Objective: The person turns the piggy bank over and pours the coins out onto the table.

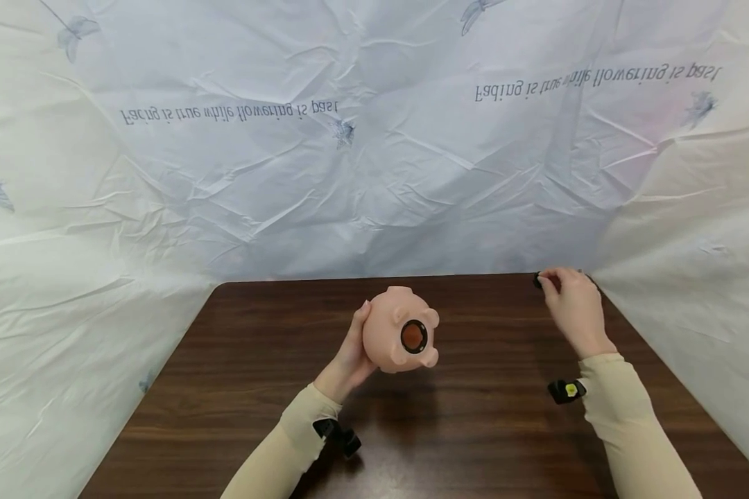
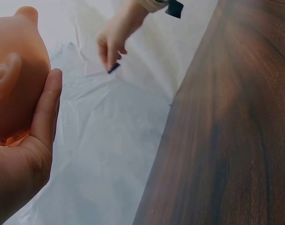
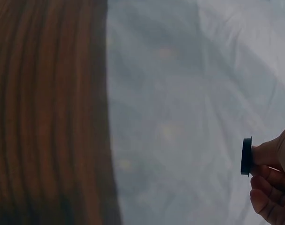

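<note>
A pink piggy bank (image 1: 381, 329) is held up over the table, tipped so that its stubby feet and underside face the head camera. A round hole with a black rim (image 1: 415, 337) opens in its belly, and the inside shows orange-brown. My left hand (image 1: 351, 352) grips the bank from its left side, thumb along the body; the other fingers are mostly hidden. Out to the right, my right hand (image 1: 575, 312) pinches a small black round plug (image 3: 246, 157) between thumb and fingertips. The plug is well apart from the bank.
The dark wood table (image 1: 256, 388) spreads under both hands. White printed sheeting (image 1: 374, 180) rises behind its far edge and along both sides. Black wrist cameras (image 1: 564, 391) sit on both sleeves.
</note>
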`<state>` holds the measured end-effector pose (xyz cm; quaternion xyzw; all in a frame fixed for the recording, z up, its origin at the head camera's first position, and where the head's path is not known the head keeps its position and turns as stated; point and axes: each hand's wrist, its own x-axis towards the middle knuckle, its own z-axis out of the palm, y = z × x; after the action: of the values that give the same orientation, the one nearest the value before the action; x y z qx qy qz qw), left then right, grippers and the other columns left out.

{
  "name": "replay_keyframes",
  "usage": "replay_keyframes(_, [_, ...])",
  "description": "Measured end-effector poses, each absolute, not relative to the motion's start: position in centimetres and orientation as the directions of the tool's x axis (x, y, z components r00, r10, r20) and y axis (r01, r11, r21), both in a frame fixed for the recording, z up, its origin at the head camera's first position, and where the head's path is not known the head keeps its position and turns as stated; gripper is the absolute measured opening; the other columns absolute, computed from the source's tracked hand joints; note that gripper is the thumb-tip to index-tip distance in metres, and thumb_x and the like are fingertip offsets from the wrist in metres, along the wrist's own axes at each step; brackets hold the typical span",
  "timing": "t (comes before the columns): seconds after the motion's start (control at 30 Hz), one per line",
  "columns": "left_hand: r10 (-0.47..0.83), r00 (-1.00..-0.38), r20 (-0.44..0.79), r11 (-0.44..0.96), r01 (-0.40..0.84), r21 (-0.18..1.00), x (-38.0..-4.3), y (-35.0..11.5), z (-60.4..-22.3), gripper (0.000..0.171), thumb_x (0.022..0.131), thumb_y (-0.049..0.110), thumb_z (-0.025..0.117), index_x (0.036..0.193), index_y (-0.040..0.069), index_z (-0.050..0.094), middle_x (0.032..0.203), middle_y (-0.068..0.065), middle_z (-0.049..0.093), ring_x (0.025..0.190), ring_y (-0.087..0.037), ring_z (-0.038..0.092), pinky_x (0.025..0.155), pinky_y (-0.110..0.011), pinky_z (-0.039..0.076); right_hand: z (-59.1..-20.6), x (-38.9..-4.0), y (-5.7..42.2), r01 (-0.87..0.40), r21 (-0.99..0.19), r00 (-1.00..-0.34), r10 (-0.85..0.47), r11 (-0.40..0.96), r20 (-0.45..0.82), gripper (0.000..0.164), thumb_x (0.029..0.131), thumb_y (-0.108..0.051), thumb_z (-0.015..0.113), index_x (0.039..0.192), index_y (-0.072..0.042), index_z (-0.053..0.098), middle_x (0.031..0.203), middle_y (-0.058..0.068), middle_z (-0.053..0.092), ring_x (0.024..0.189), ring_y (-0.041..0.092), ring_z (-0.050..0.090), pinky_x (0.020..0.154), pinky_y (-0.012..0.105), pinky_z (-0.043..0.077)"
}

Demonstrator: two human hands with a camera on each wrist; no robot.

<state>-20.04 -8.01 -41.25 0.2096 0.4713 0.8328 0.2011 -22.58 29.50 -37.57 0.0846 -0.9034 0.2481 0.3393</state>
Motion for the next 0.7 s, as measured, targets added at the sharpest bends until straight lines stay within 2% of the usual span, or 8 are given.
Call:
replay_keyframes(0.17, [0.531, -0.834, 0.149, -0.482, -0.153, 0.863, -20.2, -7.9, -41.3, 0.069, 0.093, 0.072, 0.046, 0.138, 0.020, 0.048, 0.128, 0.001, 0.055, 0.111, -0.014, 0.057, 0.091, -0.032, 0.052, -39.5, -23.8, 30.8, -0.252, -0.416, -0.823, 0.033, 0.874, 0.567, 0.018, 0.100, -0.004, 0.061, 0.107, 0.011, 0.068, 0.091, 0.029, 0.064, 0.074, 0.040, 0.060, 0.062, 0.053, 0.047])
replay_keyframes(0.37, [0.534, -0.831, 0.154, -0.482, -0.149, 0.863, -20.2, -7.9, -41.4, 0.066, 0.093, 0.072, 0.047, 0.134, 0.022, 0.051, 0.126, 0.002, 0.056, 0.110, -0.014, 0.057, 0.091, -0.032, 0.052, -41.4, -24.9, 31.9, -0.156, -0.442, -0.894, 0.064, 0.883, 0.444, 0.019, 0.100, -0.004, 0.061, 0.107, 0.013, 0.067, 0.089, 0.029, 0.066, 0.057, 0.027, 0.059, 0.048, 0.042, 0.046])
replay_keyframes(0.57, [0.539, -0.830, 0.147, -0.482, -0.161, 0.861, -20.2, -8.0, -41.4, 0.066, 0.091, 0.074, 0.050, 0.132, 0.022, 0.052, 0.125, 0.002, 0.056, 0.110, -0.014, 0.056, 0.090, -0.031, 0.051, -42.7, -25.9, 32.4, -0.111, -0.454, -0.930, 0.070, 0.884, 0.362, 0.021, 0.101, -0.004, 0.058, 0.105, 0.014, 0.067, 0.089, 0.030, 0.067, 0.057, 0.028, 0.060, 0.048, 0.042, 0.049])
replay_keyframes(0.7, [0.539, -0.829, 0.151, -0.484, -0.158, 0.860, -20.2, -8.1, -41.5, 0.068, 0.090, 0.074, 0.052, 0.132, 0.021, 0.052, 0.124, 0.002, 0.056, 0.111, -0.015, 0.055, 0.090, -0.030, 0.051, -43.5, -26.4, 32.9, -0.072, -0.466, -0.965, 0.056, 0.882, 0.255, 0.023, 0.101, -0.004, 0.055, 0.104, 0.015, 0.067, 0.093, 0.032, 0.067, 0.059, 0.029, 0.061, 0.049, 0.043, 0.050])
